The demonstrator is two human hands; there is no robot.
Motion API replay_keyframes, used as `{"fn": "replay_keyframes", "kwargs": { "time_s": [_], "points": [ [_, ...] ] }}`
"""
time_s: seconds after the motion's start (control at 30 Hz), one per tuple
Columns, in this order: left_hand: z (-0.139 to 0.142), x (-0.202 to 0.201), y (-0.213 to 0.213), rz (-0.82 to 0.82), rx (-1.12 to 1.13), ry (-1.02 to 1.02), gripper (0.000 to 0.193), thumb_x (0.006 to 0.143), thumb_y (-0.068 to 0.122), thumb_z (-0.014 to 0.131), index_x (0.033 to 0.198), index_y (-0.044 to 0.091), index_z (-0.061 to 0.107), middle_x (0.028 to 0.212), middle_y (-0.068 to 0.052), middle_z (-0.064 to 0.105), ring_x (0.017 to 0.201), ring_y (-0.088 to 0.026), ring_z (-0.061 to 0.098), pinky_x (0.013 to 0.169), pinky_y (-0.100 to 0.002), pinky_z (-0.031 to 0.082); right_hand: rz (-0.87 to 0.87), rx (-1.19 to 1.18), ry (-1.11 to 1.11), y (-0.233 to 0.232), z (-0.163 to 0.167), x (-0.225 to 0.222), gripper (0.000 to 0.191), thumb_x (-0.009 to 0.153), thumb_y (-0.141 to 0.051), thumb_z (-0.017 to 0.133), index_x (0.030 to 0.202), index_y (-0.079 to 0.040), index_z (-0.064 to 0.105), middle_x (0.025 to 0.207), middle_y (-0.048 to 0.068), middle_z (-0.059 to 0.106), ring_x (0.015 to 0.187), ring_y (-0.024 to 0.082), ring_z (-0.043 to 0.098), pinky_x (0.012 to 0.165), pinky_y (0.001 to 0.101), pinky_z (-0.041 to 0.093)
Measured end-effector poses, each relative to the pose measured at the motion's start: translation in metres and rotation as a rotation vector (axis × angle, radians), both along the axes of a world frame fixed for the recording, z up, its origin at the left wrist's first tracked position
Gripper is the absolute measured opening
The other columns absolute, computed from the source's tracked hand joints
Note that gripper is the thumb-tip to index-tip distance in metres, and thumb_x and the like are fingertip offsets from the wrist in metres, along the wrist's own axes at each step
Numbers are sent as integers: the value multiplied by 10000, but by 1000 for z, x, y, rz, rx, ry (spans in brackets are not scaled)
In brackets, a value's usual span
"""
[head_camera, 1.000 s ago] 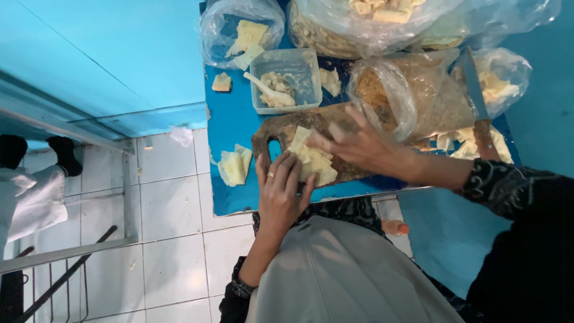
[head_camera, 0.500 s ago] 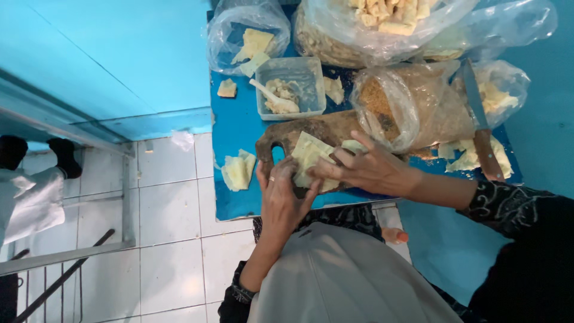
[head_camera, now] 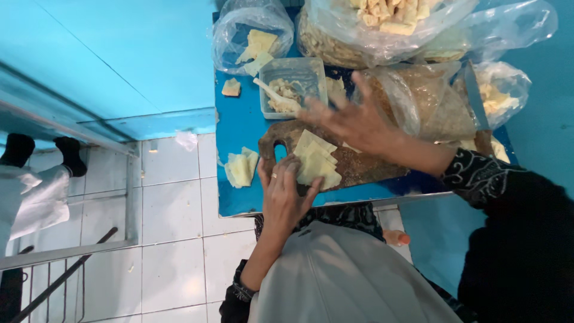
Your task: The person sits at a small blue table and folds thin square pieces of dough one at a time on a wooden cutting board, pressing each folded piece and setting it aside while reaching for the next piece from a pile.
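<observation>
My left hand point(head_camera: 286, 194), with a ring on one finger, pinches the near edge of a stack of pale square dough sheets point(head_camera: 320, 160). The stack lies on a dark wooden cutting board point(head_camera: 368, 168) on a blue table point(head_camera: 239, 128). My right hand point(head_camera: 351, 122) hovers over the board's far edge, fingers spread and holding nothing. It is close to a clear plastic tub point(head_camera: 306, 73) of pale filling with a white spoon point(head_camera: 272, 94) in it.
A small pile of dough sheets point(head_camera: 241, 168) sits left of the board, and a single piece point(head_camera: 231, 88) farther back. Several plastic bags of pale and brown pieces point(head_camera: 388, 24) crowd the table's far side. On the tiled floor at left are another person's legs point(head_camera: 33, 191) and a metal rail point(head_camera: 128, 197).
My right hand has lifted off the dough sheets and moved toward the tub, fingers now spread. My left hand has stayed on the stack's near edge.
</observation>
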State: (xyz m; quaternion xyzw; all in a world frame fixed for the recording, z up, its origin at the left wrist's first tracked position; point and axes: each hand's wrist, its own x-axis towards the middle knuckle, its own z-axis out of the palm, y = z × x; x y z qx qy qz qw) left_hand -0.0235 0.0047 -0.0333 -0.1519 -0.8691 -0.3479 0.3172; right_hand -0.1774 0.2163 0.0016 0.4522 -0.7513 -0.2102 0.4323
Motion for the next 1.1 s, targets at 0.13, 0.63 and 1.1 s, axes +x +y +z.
{"fn": "replay_keyframes", "kwargs": {
  "time_s": [0.13,0.63,1.1],
  "points": [
    [4,-1,0,17,-9,30,500,862,266,850,1160,17,535,1214,-161,650,1178,-314,630,1179,-609,278,-186,-176,-516,-11,6,-1,640,875,-82,674,1507,-154,607,1473,170,382,1343,377,393,1153,711,248],
    [1,0,4,17,-28,12,494,799,297,891,1092,10,615,1220,-143,621,1143,-335,587,1134,-652,293,-177,-829,-1149,68,86,60,495,1008,-10,646,1477,-89,510,1122,148,726,967,294,740,786,371,593],
    [5,18,-1,203,-1,-155,168,907,190,790,1009,85,707,1291,-105,604,1285,-311,575,1130,-708,235,-290,-502,-831,70,17,25,612,929,-38,651,1505,-22,446,892,246,664,794,442,655,663,500,504]
  ]
}}
